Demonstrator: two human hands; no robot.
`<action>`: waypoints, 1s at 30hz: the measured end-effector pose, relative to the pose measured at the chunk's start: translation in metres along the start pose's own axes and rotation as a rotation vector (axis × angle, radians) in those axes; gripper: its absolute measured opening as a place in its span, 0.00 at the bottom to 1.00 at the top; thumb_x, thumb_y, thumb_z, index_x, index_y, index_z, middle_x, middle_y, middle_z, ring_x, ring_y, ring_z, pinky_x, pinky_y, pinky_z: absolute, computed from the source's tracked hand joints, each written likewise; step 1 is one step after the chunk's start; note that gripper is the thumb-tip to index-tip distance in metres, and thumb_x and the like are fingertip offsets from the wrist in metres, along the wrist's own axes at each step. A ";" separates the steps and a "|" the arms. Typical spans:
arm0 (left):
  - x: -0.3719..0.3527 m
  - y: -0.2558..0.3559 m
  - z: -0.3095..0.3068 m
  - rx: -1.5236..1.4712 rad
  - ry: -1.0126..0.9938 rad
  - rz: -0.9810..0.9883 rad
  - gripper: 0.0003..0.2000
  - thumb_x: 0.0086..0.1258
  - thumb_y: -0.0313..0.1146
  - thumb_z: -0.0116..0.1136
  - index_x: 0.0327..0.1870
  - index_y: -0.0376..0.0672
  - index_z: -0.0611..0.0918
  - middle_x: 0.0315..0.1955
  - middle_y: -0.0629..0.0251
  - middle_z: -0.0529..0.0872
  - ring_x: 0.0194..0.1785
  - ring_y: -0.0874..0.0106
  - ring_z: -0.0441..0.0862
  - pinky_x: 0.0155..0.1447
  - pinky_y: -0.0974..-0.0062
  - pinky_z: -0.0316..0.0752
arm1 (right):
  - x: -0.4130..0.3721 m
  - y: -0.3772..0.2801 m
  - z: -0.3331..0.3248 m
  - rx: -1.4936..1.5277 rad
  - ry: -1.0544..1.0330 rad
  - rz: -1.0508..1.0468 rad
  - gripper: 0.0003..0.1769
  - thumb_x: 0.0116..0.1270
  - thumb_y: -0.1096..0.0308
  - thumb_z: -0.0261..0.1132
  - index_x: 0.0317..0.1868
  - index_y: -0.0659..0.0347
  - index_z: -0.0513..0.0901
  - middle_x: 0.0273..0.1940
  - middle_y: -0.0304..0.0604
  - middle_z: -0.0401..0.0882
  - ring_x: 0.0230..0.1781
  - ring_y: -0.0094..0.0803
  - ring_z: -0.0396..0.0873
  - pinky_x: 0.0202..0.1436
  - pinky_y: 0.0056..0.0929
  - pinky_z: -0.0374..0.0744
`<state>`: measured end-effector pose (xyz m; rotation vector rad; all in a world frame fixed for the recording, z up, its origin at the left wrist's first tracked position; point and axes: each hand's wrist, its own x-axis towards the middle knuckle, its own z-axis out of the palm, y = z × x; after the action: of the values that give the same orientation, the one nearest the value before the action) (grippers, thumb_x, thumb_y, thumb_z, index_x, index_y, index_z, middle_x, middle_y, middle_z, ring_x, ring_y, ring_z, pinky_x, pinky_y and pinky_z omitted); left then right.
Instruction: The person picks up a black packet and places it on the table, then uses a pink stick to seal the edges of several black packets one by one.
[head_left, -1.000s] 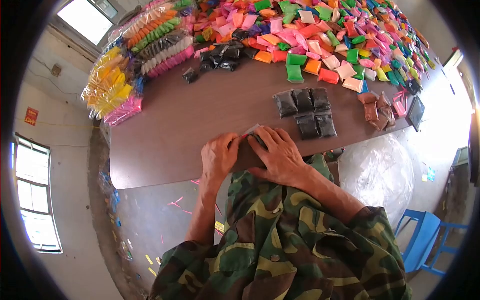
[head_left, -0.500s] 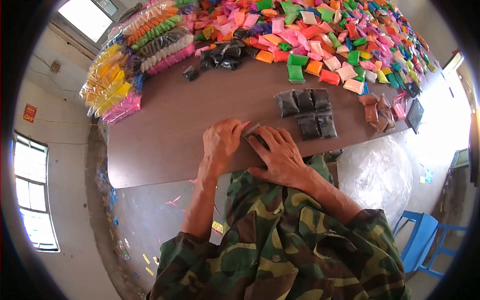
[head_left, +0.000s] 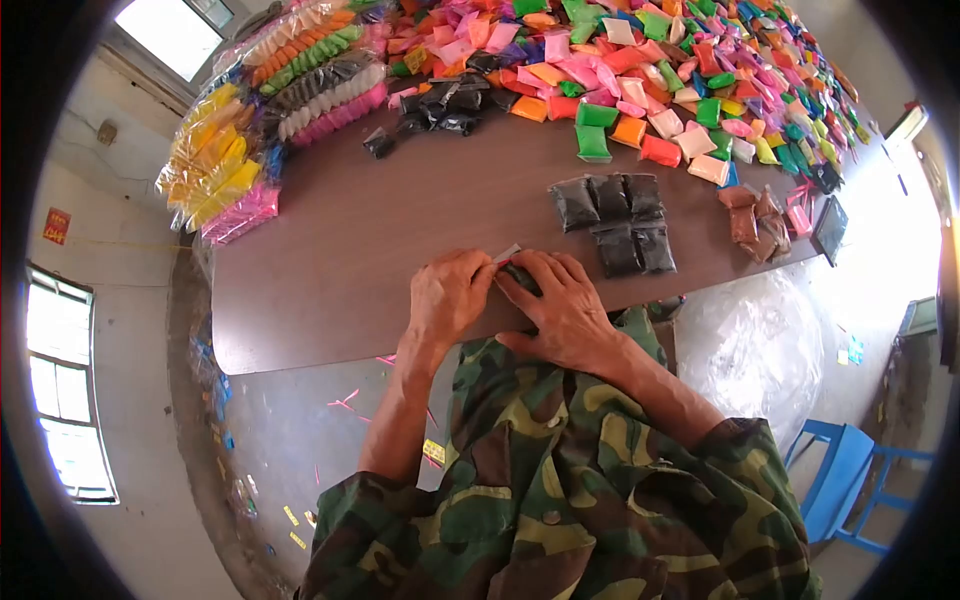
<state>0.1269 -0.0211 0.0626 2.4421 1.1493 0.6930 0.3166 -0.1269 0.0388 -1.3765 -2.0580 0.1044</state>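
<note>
Near the table's front edge, my right hand (head_left: pixel 565 310) curls over a small black packet (head_left: pixel 523 281) and holds it against the tabletop. A clear, pale plastic end of the packet sticks out beyond the fingers. Close beside it, my left hand (head_left: pixel 448 292) is closed, thumb and forefinger pinched at that plastic end. A thin pinkish-red piece (head_left: pixel 503 264) shows at the left fingertips; its kind is mostly hidden. To the right of my hands lie several black packets (head_left: pixel 612 225) set edge to edge in two rows.
A large heap of coloured packets (head_left: pixel 640 70) covers the back of the brown table (head_left: pixel 330 270). Bagged rows of packets (head_left: pixel 310 90) stand back left, near loose black packets (head_left: pixel 440 108). Brown packets (head_left: pixel 755 222) lie right. A blue chair (head_left: pixel 835 480) stands on the floor.
My left hand has shifted slightly right and down, its fingertips now meeting the packet's end. The pinkish-red piece has moved with it. My right hand stays over the packet.
</note>
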 end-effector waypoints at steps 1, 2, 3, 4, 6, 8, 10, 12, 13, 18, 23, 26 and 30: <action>0.000 -0.004 0.001 0.003 0.017 -0.017 0.07 0.78 0.33 0.69 0.43 0.39 0.91 0.36 0.53 0.91 0.41 0.50 0.90 0.46 0.55 0.82 | 0.000 0.000 0.000 0.004 0.000 -0.002 0.43 0.58 0.51 0.85 0.70 0.63 0.83 0.69 0.56 0.74 0.75 0.54 0.74 0.79 0.55 0.72; 0.000 -0.009 0.003 0.005 0.033 -0.032 0.07 0.78 0.33 0.69 0.43 0.40 0.91 0.37 0.53 0.91 0.41 0.50 0.90 0.46 0.55 0.82 | 0.000 0.001 -0.001 0.007 0.000 -0.002 0.42 0.58 0.51 0.85 0.70 0.63 0.83 0.69 0.56 0.74 0.74 0.54 0.74 0.79 0.55 0.72; 0.001 -0.009 0.002 0.005 0.047 -0.047 0.07 0.78 0.33 0.69 0.43 0.40 0.91 0.37 0.53 0.91 0.41 0.50 0.90 0.46 0.55 0.82 | 0.000 0.001 -0.001 0.014 0.000 0.001 0.42 0.58 0.52 0.86 0.69 0.63 0.84 0.69 0.56 0.74 0.74 0.55 0.75 0.79 0.55 0.72; 0.003 -0.007 0.001 0.003 0.032 -0.059 0.07 0.78 0.34 0.68 0.43 0.41 0.91 0.37 0.54 0.92 0.42 0.49 0.90 0.47 0.53 0.83 | 0.000 0.002 0.000 0.020 0.001 0.004 0.41 0.58 0.52 0.86 0.69 0.62 0.84 0.69 0.56 0.75 0.74 0.55 0.75 0.79 0.55 0.72; 0.002 -0.001 -0.003 -0.002 -0.005 -0.093 0.07 0.79 0.36 0.68 0.42 0.44 0.91 0.38 0.56 0.93 0.44 0.47 0.90 0.48 0.49 0.84 | -0.002 0.002 0.000 0.032 0.007 0.013 0.41 0.58 0.52 0.86 0.68 0.61 0.85 0.69 0.57 0.75 0.74 0.56 0.75 0.79 0.56 0.72; -0.002 0.001 0.000 -0.002 -0.002 -0.042 0.07 0.79 0.36 0.67 0.42 0.44 0.91 0.38 0.56 0.93 0.44 0.47 0.90 0.48 0.49 0.84 | -0.001 0.001 -0.001 0.043 0.020 0.012 0.40 0.57 0.53 0.87 0.68 0.60 0.85 0.69 0.57 0.74 0.74 0.56 0.75 0.79 0.56 0.73; -0.002 -0.001 0.001 0.017 0.005 -0.030 0.07 0.79 0.36 0.67 0.42 0.44 0.91 0.38 0.56 0.93 0.43 0.47 0.90 0.48 0.49 0.84 | 0.000 0.000 -0.002 0.053 0.006 0.031 0.41 0.57 0.54 0.87 0.69 0.58 0.85 0.69 0.57 0.74 0.73 0.57 0.75 0.79 0.56 0.72; 0.003 -0.004 0.001 0.052 0.010 -0.061 0.08 0.80 0.36 0.66 0.42 0.44 0.91 0.38 0.56 0.93 0.43 0.47 0.90 0.47 0.49 0.84 | -0.001 0.000 -0.002 0.054 -0.002 0.047 0.41 0.56 0.54 0.87 0.69 0.57 0.85 0.70 0.57 0.73 0.73 0.58 0.75 0.79 0.57 0.72; 0.006 -0.003 -0.001 0.030 0.006 -0.060 0.07 0.79 0.36 0.66 0.42 0.43 0.91 0.38 0.55 0.92 0.43 0.47 0.90 0.48 0.50 0.83 | -0.002 0.000 -0.001 0.052 -0.002 0.055 0.41 0.57 0.54 0.87 0.70 0.57 0.85 0.70 0.57 0.73 0.74 0.58 0.75 0.79 0.57 0.72; 0.014 0.010 0.002 -0.023 -0.077 0.046 0.07 0.78 0.34 0.67 0.43 0.40 0.91 0.38 0.52 0.92 0.42 0.46 0.90 0.47 0.52 0.82 | -0.005 -0.001 -0.001 0.051 -0.001 0.083 0.42 0.57 0.54 0.87 0.71 0.53 0.86 0.71 0.56 0.72 0.75 0.59 0.73 0.78 0.57 0.73; 0.027 0.001 0.011 0.041 -0.030 -0.018 0.08 0.77 0.33 0.67 0.41 0.39 0.91 0.37 0.51 0.91 0.41 0.46 0.89 0.46 0.52 0.82 | -0.006 0.002 0.000 0.049 -0.026 0.094 0.42 0.56 0.54 0.88 0.72 0.52 0.87 0.71 0.55 0.72 0.74 0.58 0.73 0.77 0.57 0.75; 0.029 0.007 0.001 -0.032 -0.018 -0.028 0.08 0.77 0.34 0.67 0.41 0.39 0.91 0.35 0.51 0.90 0.40 0.47 0.89 0.45 0.52 0.82 | -0.007 0.003 0.000 0.049 -0.005 0.077 0.42 0.56 0.53 0.88 0.72 0.51 0.87 0.70 0.55 0.73 0.73 0.58 0.73 0.76 0.57 0.75; 0.020 0.002 0.006 -0.060 -0.041 0.080 0.08 0.76 0.34 0.68 0.41 0.38 0.91 0.33 0.50 0.90 0.37 0.49 0.90 0.43 0.54 0.81 | -0.006 0.001 0.000 0.050 0.011 0.086 0.42 0.55 0.53 0.88 0.72 0.51 0.87 0.69 0.54 0.74 0.73 0.58 0.74 0.77 0.56 0.75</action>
<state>0.1425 -0.0076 0.0638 2.4516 1.0051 0.6871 0.3186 -0.1311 0.0357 -1.4314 -1.9739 0.1835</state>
